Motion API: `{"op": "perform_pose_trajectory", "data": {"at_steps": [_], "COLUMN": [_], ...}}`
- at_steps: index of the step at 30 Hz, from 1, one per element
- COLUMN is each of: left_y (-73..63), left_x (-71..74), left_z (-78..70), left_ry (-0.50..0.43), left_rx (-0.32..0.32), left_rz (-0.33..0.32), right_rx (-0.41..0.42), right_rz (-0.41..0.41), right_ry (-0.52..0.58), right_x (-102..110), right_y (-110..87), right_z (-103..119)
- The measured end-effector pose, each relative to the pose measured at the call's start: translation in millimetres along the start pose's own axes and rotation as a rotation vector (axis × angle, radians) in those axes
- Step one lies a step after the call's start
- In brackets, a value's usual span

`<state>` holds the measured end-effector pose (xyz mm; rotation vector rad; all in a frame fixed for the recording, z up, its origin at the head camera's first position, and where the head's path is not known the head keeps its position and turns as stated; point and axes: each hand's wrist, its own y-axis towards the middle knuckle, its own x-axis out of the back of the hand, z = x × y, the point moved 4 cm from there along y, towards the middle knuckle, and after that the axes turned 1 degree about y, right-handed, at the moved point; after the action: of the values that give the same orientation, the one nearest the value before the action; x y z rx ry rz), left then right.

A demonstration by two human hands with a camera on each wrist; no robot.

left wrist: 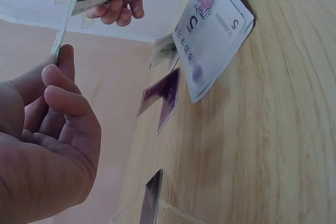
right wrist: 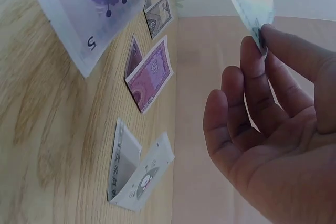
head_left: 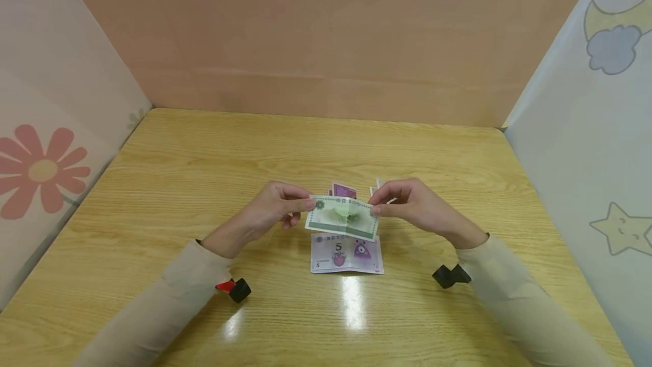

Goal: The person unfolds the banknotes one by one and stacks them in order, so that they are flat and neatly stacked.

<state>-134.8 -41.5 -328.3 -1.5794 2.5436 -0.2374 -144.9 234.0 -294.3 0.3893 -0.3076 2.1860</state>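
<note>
A green play banknote (head_left: pixel 333 215) with a crease down its middle is stretched between both hands, tilted above the table. My left hand (head_left: pixel 272 208) pinches its left end between thumb and fingers. At the other end, the thumb and index finger of my right hand (head_left: pixel 420 208) pinch its upper right corner. Just below the note lies a small stack of purple play banknotes (head_left: pixel 326 262) marked 5, with a one-eyed cartoon figure. In the right wrist view the other fingers of my right hand (right wrist: pixel 262 124) are loosely bent, away from the paper.
Behind the held note, folded play banknotes stand on the wooden table (head_left: pixel 204 152): a magenta one (right wrist: pixel 152 77), a whitish one (right wrist: pixel 144 182) and a brownish one (right wrist: pixel 158 17). Decorated panels rise at left and right, and a plain pinkish panel (head_left: pixel 326 38) closes off the back.
</note>
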Motion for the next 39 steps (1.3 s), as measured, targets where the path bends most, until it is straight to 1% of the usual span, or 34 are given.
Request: {"op": "perform_pose_trajectory", "data": {"at_steps": [4,6,9,12,17,19,23,25,27,30,32,35,39], "left_y": [-1.0,-2.0,-4.6,-7.2,-10.5,-12.1,-14.1,-14.1,-14.1,-14.2,-14.3,-13.9,-13.4], "left_x": [1.8,0.7,-3.2,-7.7,-12.6,-14.6,-19.1,-21.0,-22.7,-25.2,-26.7,-28.5,-29.5], "left_z": [3.0,3.4,1.7,0.8,5.9,10.1,20.0,23.9,26.3,27.2,27.8,28.3,29.6], "left_ry": [0.046,0.105,0.225,0.32,0.377,0.394,0.461,0.528,0.623,0.788,0.873,0.945,0.991], "left_rx": [0.003,0.004,0.003,-0.01,-0.036,-0.027,-0.004,-0.003,-0.016,-0.056,-0.079,-0.109,-0.122], "left_rz": [-0.021,-0.036,-0.057,-0.058,-0.033,-0.025,-0.011,-0.016,-0.025,-0.042,-0.047,-0.046,-0.038], "right_rx": [-0.011,-0.02,-0.048,-0.078,-0.085,-0.086,-0.079,-0.072,-0.06,-0.061,-0.062,-0.063,-0.067], "right_rz": [0.003,0.004,0.009,0.027,0.079,0.1,0.128,0.132,0.128,0.114,0.103,0.086,0.069], "right_ry": [-0.022,-0.036,-0.055,-0.071,-0.059,-0.056,-0.082,-0.124,-0.173,-0.267,-0.321,-0.394,-0.443], "right_x": [3,4,5,3,-7,-12,-22,-26,-29,-34,-38,-43,-47], "right_y": [-3.4,-4.5,-5.9,-7.1,-7.7,-7.2,-6.2,-5.3,-4.4,-2.9,-2.1,-1.5,-1.6], "right_z": [-3,-5,-8,-12,-23,-27,-34,-36,-38,-41,-42,-41,-40]}}
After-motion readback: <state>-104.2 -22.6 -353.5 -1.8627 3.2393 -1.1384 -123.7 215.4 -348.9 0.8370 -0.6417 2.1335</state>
